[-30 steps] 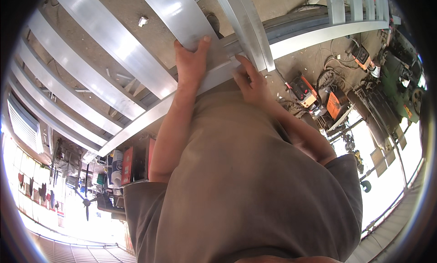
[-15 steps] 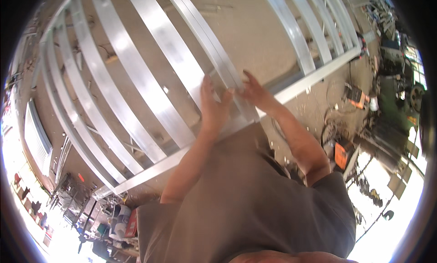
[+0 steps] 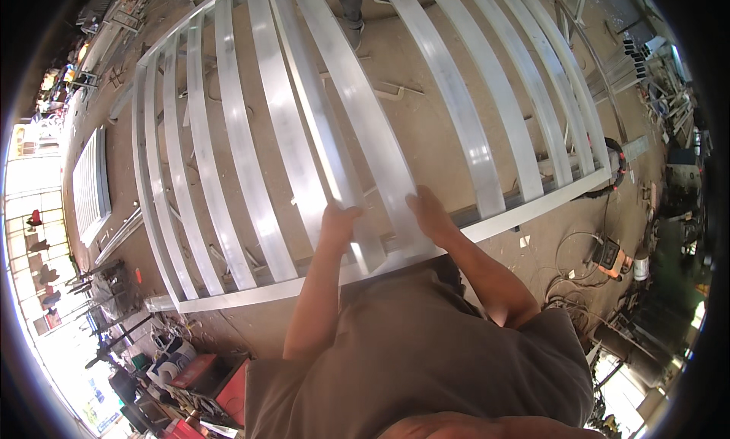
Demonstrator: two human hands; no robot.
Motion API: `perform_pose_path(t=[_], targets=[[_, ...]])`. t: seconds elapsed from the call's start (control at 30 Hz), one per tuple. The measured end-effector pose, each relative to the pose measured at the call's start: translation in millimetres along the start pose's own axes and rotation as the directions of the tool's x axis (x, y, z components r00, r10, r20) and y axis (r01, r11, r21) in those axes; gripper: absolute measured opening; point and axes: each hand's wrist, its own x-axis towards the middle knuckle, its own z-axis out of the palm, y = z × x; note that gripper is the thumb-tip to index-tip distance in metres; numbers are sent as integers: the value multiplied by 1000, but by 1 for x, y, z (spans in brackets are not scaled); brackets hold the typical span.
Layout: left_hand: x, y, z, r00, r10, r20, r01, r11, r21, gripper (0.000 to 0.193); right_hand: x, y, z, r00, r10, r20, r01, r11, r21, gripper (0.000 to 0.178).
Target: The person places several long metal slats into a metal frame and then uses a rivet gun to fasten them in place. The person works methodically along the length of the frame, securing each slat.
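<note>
A large frame of silvery metal slats lies before me, its near rail [image 3: 251,296] running close to my body. My left hand [image 3: 339,225] is closed on a narrow metal bar [image 3: 328,154], thumb across its top, near the bar's close end. This bar lies lengthwise between two wide slats, tilted so that one side shines brightly. Against the right edge of the wide metal slat [image 3: 370,127] just right of the bar, my right hand [image 3: 433,218] is closed, fingers curled at its near end. The undersides of both grips are hidden.
Beyond the frame stands another person's leg [image 3: 350,6]. An orange and grey power tool [image 3: 610,258] with cables lies on the floor at right. A stack of metal slats [image 3: 91,184] rests at left, and a red box [image 3: 232,393] sits at lower left.
My hands have moved apart, the left onto the narrow bar, the right to the wide slat's edge. The bar and slat, close together before, now have a gap between them. My view has shifted.
</note>
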Motion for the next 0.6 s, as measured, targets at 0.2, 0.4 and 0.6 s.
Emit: perform_pose_path(t=[0.2,0.4,0.6], targets=[[-12,8,37,998,-17,-64,11,996,-91,50,4,9,-52,995,87,-51,-87,996,3,54],[-12,0,54,999,-39,30,47,941,-336,49,6,46,-57,989,94,-119,-91,995,31,58],[-16,14,54,991,-17,133,49,968,-244,59,7,41,-63,986,73,-149,-64,996,61,52]])
